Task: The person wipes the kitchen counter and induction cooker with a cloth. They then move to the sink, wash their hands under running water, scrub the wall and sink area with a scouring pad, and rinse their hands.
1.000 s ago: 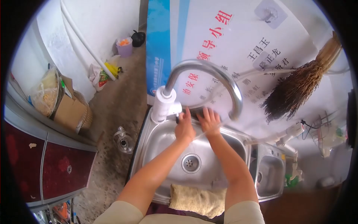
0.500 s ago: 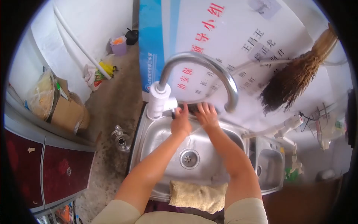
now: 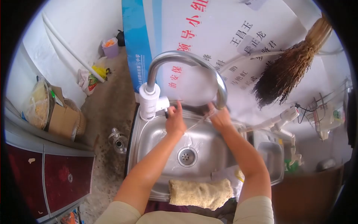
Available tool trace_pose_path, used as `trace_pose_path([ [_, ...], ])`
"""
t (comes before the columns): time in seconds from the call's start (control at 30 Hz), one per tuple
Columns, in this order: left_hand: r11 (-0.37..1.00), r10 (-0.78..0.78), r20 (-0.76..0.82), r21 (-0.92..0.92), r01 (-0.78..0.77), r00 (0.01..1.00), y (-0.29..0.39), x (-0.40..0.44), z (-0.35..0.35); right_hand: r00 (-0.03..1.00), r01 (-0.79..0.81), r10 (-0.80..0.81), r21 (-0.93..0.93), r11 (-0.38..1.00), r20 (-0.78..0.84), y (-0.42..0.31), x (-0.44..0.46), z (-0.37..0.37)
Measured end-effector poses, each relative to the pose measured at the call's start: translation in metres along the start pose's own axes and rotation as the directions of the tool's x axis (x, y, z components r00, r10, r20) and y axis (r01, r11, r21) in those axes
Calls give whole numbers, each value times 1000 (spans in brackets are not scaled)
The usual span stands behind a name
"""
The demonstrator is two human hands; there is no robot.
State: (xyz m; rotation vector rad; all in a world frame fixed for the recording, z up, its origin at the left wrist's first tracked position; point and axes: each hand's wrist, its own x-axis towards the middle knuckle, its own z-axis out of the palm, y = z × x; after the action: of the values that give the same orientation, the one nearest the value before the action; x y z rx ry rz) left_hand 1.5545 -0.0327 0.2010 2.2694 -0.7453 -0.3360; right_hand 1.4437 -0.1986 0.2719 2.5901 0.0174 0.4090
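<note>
A steel sink basin (image 3: 160, 164) lies below both my arms, its round drain (image 3: 187, 156) in the middle. My left hand (image 3: 175, 121) is at the rear left rim, right beside the white faucet body (image 3: 150, 100) and its small dark lever (image 3: 166, 113). Its thumb and a finger are apart; whether it touches the lever is unclear. My right hand (image 3: 220, 120) is at the rear rim, just under the curved steel spout (image 3: 186, 56), which partly hides its fingers. A thin clear streak, apparently water, runs from it into the basin. A beige rolled towel (image 3: 199, 193) lies on the front rim.
Behind the sink leans a large printed board (image 3: 167, 30), with a straw broom (image 3: 289, 72) hanging at right. White pipes (image 3: 270, 121) run beside a smaller basin (image 3: 269, 158). A whitish plastic bag (image 3: 230, 177) lies near my right forearm. Dark red cabinets (image 3: 67, 175) stand left.
My right hand has shifted right along the rear rim, and its fingers are no longer spread flat. The left hand stays by the faucet. The view has shifted slightly.
</note>
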Motion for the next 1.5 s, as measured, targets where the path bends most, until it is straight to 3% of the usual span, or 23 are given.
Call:
trace_pose_path([
  [0.03, 1000, 26, -39, 0, -26, 999, -3, -2, 4, 981, -18, 26, 43, 999, -194, -13, 22, -6],
  [0.17, 932, 202, -205, -262, -252, 958, -16, -22, 9, 984, -165, 179, 356, 920, -5, -21, 29, -32],
  [0.23, 904, 291, -327, -212, -370, 899, -21, -44, 18, 953, -301, 275, 488, 820, 125, -26, 5, -36],
  [0.3, 889, 267, -339, -274, -366, 902, -30, -58, 33, 878, -468, 382, 681, 563, 287, -46, -31, -23],
  [0.37, 708, -152, 25, -695, 126, 988, -17, -65, 23, 857, -482, 377, 804, 347, 351, -77, -56, -7],
  [0.4, 498, -289, 263, -780, 379, 920, -13, -66, 18, 755, -585, 379, 811, 20, 535, -94, -55, -12],
  [0.43, 491, -296, 218, -800, 344, 930, -21, -61, 28, 644, -629, 308, 714, -308, 700, -110, -47, -19],
  [0.53, 563, -365, 8, -794, 227, 931, -43, -48, 49, 605, -366, 195, 486, -794, 772, -145, -28, -35],
  [0.57, 461, -427, 109, -828, 320, 898, -37, -46, 40, 593, -234, 157, 355, -905, 790, -155, -24, -35],
  [0.67, 159, -441, 453, -810, 564, 775, -13, -48, -3, 631, -128, 136, 275, -953, 764, -156, -24, -39],
  [0.7, 54, -330, 563, -790, 610, 758, -10, -50, -13, 665, -90, 105, 219, -972, 740, -153, -26, -41],
  [0.77, -137, -66, 717, -696, 705, 694, -9, -50, -25, 547, 58, 98, 80, -995, 831, -147, -23, -44],
  [0.8, -272, 205, 691, -640, 719, 693, -14, -49, -28, 578, 75, 121, 96, -993, 807, -143, -26, -47],
  [0.87, -212, 132, 681, -691, 691, 721, -5, -49, -23, 630, 106, 180, 146, -984, 755, -135, -39, -40],
  [0.93, -195, 231, 624, -722, 664, 746, -15, -46, -15, 510, 19, 227, 252, -967, 830, -135, -47, -28],
  [1.0, -136, 178, 562, -799, 585, 808, -13, -50, -14, 419, -73, 215, 269, -960, 882, -133, -53, -30],
  [1.1, -39, 128, 528, -843, 537, 839, -6, -57, -23, 532, -639, 274, 592, -491, 801, -131, -81, 11],
  [1.13, -6, 110, 530, -846, 533, 841, -8, -56, -20, 540, -609, 457, 703, -367, 706, -139, -85, 21],
  [1.23, 122, 63, 553, -831, 543, 831, -23, -53, -13, 541, -755, 554, 656, -12, 633, -131, -91, 8],
  [1.27, 147, 40, 534, -839, 524, 844, -26, -52, -10, 497, -718, 606, 686, -115, 621, -136, -94, 15],
  [1.37, 238, -95, 436, -863, 446, 895, -13, -61, -27, 375, -404, 348, 490, -773, 859, -132, -77, -10],
  [1.43, 392, -225, 329, -831, 394, 917, -16, -60, -25, 456, -278, 249, 403, -872, 854, -134, -71, -15],
  [1.5, 359, -175, 342, -851, 383, 923, -25, -63, -23, 571, -136, 141, 262, -955, 809, -133, -63, -25],
])
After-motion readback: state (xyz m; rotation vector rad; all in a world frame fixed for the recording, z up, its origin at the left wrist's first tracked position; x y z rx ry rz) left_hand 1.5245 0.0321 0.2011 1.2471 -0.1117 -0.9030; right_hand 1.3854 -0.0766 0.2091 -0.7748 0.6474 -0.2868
